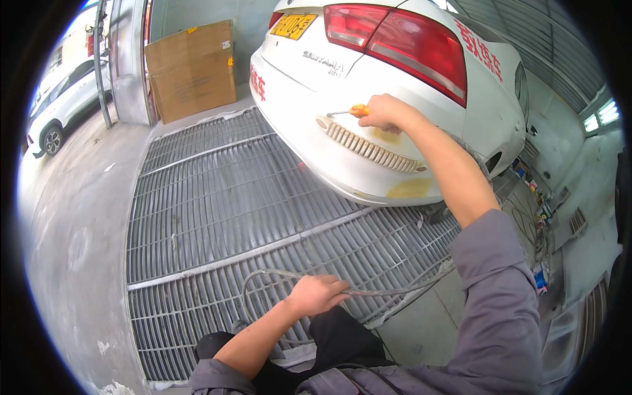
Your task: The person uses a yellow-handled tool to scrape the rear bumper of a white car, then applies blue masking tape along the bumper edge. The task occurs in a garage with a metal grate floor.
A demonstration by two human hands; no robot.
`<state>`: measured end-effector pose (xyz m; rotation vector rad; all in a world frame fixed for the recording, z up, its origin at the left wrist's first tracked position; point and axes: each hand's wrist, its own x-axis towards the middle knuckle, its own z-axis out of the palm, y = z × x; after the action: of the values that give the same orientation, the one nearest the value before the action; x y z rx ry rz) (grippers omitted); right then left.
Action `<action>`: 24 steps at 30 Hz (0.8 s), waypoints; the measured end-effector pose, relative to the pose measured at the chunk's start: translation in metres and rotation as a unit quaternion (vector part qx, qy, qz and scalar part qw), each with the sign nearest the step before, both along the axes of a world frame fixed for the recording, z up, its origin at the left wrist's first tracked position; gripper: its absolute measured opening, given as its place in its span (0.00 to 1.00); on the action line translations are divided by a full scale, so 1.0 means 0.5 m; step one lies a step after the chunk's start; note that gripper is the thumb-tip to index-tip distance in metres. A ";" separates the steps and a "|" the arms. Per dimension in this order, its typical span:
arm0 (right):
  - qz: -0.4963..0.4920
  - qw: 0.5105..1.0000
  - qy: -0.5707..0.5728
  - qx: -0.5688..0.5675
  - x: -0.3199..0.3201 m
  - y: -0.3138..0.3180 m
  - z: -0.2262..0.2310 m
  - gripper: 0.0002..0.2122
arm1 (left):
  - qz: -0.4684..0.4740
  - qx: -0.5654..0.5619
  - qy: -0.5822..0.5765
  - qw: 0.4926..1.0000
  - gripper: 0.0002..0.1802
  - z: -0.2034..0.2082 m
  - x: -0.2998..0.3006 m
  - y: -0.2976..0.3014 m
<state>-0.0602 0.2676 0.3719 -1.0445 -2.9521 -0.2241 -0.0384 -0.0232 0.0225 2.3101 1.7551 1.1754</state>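
My right hand (388, 113) is closed around an orange air blow gun (359, 110) with a thin metal nozzle. Its nozzle tip is close to the left end of a beige ribbed strip (368, 146) on the bumper. The strip follows the rear corner of a white car (299, 108), with yellowish patches (409, 189) above and below it. Lower down, my left hand (317, 295) is closed on a grey hose (395, 290) beside my knee. The hose loops to the left and runs off to the right; part of it shows behind my right forearm.
A metal floor grating (217, 197) lies under and behind the car. Against the back wall stands a large cardboard box (191, 71). Another white car (72, 99) is outside at the left. Assorted items (536, 197) line the floor by the right wall.
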 end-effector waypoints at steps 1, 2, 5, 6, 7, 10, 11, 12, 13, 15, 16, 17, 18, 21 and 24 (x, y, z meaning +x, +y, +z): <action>0.000 1.000 -0.003 0.004 -0.012 -0.001 -0.005 0.22 | 0.004 0.001 0.004 1.000 0.14 0.002 -0.002 -0.001; 0.000 1.000 -0.006 0.007 -0.026 -0.001 -0.009 0.22 | 0.008 -0.001 0.005 1.000 0.15 0.003 -0.004 -0.004; -0.008 1.000 -0.005 0.002 -0.054 -0.002 -0.018 0.22 | 0.013 0.004 0.005 1.000 0.15 0.003 -0.003 -0.004; -0.010 1.000 -0.003 -0.004 -0.065 -0.003 -0.024 0.21 | 0.014 0.010 0.006 1.000 0.15 0.002 -0.004 -0.002; -0.010 1.000 0.002 -0.020 -0.066 0.001 -0.028 0.21 | 0.014 0.015 0.007 1.000 0.15 0.000 -0.004 -0.002; -0.021 0.998 0.005 -0.060 -0.041 0.025 -0.020 0.20 | 0.012 -0.018 0.019 1.000 0.15 0.004 0.002 -0.002; -0.030 0.997 -0.001 -0.069 -0.031 0.035 -0.012 0.19 | 0.009 -0.015 0.011 1.000 0.15 0.003 0.005 -0.001; -0.038 0.996 -0.006 -0.080 -0.022 0.031 -0.002 0.19 | 0.007 -0.012 0.005 1.000 0.15 0.003 0.004 -0.002; -0.038 0.995 -0.014 -0.089 -0.008 0.028 0.008 0.19 | 0.004 -0.010 -0.001 1.000 0.15 0.004 0.005 -0.002; -0.041 0.993 -0.029 -0.106 0.028 0.022 0.033 0.19 | -0.002 0.000 -0.012 1.000 0.15 0.005 0.006 -0.003; -0.046 0.992 -0.037 -0.112 0.045 0.024 0.041 0.19 | -0.006 0.005 -0.017 1.000 0.15 0.005 0.008 -0.002; -0.051 0.991 -0.045 -0.118 0.062 0.027 0.049 0.19 | -0.009 0.008 -0.015 1.000 0.16 0.003 0.011 0.000; -0.057 0.990 -0.052 -0.122 0.080 0.031 0.057 0.19 | -0.012 0.013 -0.013 1.000 0.16 0.001 0.015 0.004; -0.081 0.986 -0.071 -0.127 0.150 0.048 0.068 0.19 | -0.025 0.013 -0.013 1.000 0.17 0.000 0.026 0.011; -0.087 0.979 -0.068 -0.171 0.207 0.061 0.072 0.18 | -0.034 0.009 -0.017 0.999 0.17 0.002 0.038 0.011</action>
<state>0.0431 0.2980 0.4079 -1.3789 -3.0933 0.2333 -0.0197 -0.0176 0.0235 2.3250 1.6490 1.2165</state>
